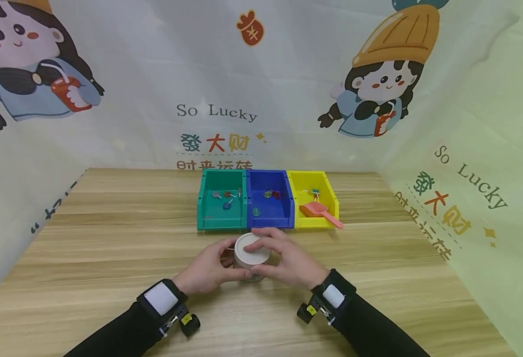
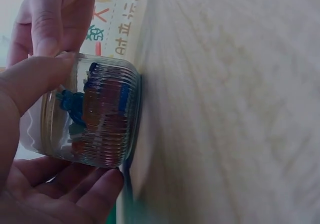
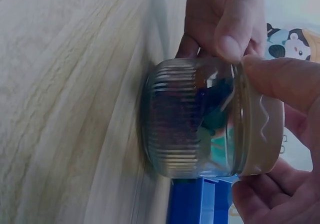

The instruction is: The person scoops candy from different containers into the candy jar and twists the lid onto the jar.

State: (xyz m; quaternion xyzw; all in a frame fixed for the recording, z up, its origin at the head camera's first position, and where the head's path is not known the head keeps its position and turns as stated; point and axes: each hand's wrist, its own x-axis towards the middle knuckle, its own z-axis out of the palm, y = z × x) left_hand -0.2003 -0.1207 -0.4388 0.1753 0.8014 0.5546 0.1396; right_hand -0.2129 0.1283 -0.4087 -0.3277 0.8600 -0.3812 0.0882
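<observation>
A small ribbed glass jar (image 3: 172, 119) stands on the wooden table in front of the bins, with small colourful pieces inside, some blue, orange and red. On its top sits a white lid (image 1: 249, 256). My left hand (image 1: 204, 269) grips the jar's side, thumb at the front and fingers curled behind, as the left wrist view shows. My right hand (image 1: 293, 261) holds the lid by its rim between thumb and fingers, with one finger lying across the top. The two thumbs meet at the near side of the jar.
Behind the jar stand a green bin (image 1: 222, 224), a blue bin (image 1: 270, 221) and a yellow bin (image 1: 306, 177) side by side. The green and blue bins hold several small coloured pieces. A pink scoop (image 1: 318, 208) leans over the yellow bin's front edge. Printed cloth walls surround the table.
</observation>
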